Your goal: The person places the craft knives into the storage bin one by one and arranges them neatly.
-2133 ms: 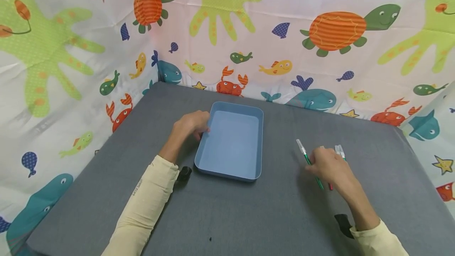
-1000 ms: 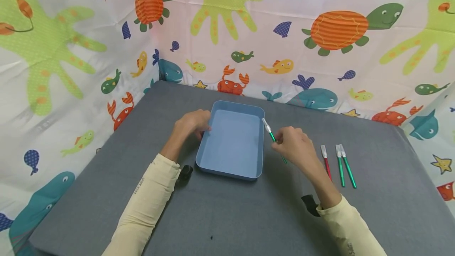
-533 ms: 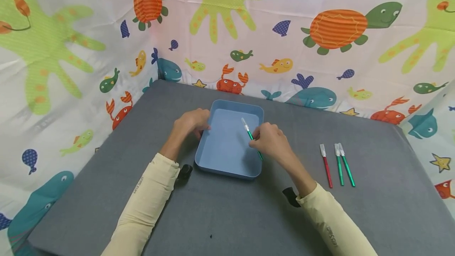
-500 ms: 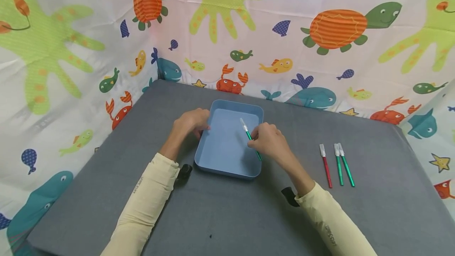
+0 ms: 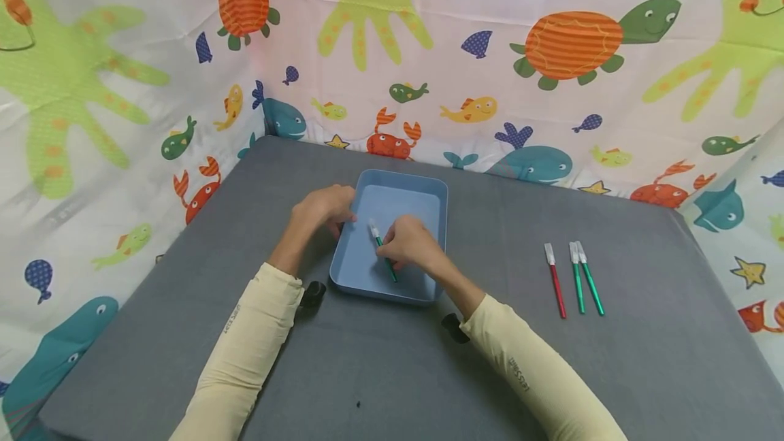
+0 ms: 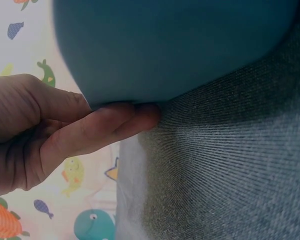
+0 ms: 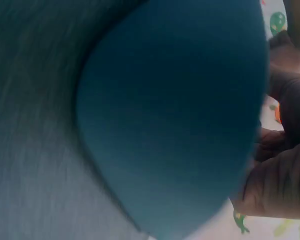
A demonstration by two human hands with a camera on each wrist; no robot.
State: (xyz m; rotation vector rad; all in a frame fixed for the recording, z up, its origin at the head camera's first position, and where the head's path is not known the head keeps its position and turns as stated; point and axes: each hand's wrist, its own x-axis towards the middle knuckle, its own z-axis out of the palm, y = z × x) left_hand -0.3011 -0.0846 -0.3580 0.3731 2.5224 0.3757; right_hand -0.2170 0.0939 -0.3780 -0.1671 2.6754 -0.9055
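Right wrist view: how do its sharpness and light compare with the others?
Right wrist: dim and blurred, the blue tray soft-edged, the right hand dark; left wrist: tray also shaded, but the gray cloth shows its weave; head: brighter and clearer, faint shadow below the right sleeve.

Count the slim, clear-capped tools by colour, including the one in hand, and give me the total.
Green: 3, with a held green tool in the right hand and two green tools on the table
Red: 1, the red tool on the table
Total: 4
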